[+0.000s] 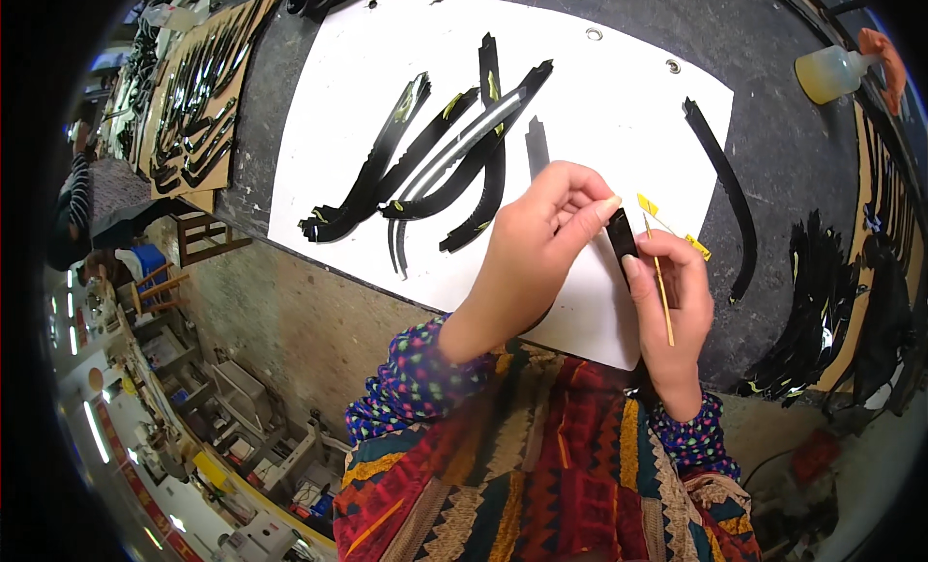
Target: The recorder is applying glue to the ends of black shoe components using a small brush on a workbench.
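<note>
Between my hands is a black curved strip [622,236], with part of it hidden by my fingers. The fingertips of my left hand [551,238] pinch its upper end. My right hand [680,287] grips the strip lower down, and a thin wooden stick [664,306] lies along its fingers. Just beyond them are yellow pieces [649,205], perhaps tape. To the left, several black strips [454,166] with notched ends overlap in a loose pile, some with yellow marks. A single black strip [725,175] lies to the right, across the edge of the white sheet [599,88].
The white sheet lies on a dark table [256,108]. A squeeze bottle [826,76] of yellowish liquid stands at the far right. A heap of black strips [807,301] sits at the right, and cardboard [217,166] bearing black parts at the left. Beyond the left edge is a wooden stool [203,238].
</note>
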`<action>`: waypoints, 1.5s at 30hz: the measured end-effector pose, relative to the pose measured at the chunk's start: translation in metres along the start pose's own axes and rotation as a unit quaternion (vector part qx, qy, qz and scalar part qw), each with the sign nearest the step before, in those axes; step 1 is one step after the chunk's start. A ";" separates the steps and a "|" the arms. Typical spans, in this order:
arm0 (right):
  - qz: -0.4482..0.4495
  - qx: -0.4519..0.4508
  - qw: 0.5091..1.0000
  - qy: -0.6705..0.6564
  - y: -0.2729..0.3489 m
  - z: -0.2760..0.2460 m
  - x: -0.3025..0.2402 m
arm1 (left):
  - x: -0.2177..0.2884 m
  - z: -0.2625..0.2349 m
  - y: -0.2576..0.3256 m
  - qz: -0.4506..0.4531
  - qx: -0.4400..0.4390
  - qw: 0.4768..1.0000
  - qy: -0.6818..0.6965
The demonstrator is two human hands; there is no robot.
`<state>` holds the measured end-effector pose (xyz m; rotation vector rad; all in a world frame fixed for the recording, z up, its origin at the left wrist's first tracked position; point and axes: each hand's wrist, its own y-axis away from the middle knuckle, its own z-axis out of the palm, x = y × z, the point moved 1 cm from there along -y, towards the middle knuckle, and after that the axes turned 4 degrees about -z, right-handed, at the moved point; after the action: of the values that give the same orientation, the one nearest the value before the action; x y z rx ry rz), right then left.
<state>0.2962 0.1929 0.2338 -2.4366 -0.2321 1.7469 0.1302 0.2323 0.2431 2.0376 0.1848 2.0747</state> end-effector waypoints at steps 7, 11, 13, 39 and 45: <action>0.161 0.009 0.954 -0.254 -0.011 0.003 -0.025 | 0.014 -0.008 0.000 -0.029 -0.004 0.987 0.161; 0.195 0.012 0.931 -0.308 -0.017 0.006 -0.032 | 0.013 -0.013 0.004 -0.052 -0.017 0.984 0.172; 0.206 0.013 0.928 -0.310 -0.020 0.007 -0.036 | 0.015 -0.012 0.007 -0.058 -0.018 0.981 0.183; 0.218 0.020 0.924 -0.314 -0.021 0.009 -0.037 | 0.010 -0.007 0.007 -0.072 -0.021 0.972 0.222; 0.221 0.021 0.924 -0.312 -0.022 0.009 -0.036 | 0.009 -0.007 0.007 -0.073 -0.023 0.972 0.224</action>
<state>0.2753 0.2068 0.2688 -1.9166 0.3262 2.6517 0.1225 0.2287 0.2531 1.4519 0.3450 2.3823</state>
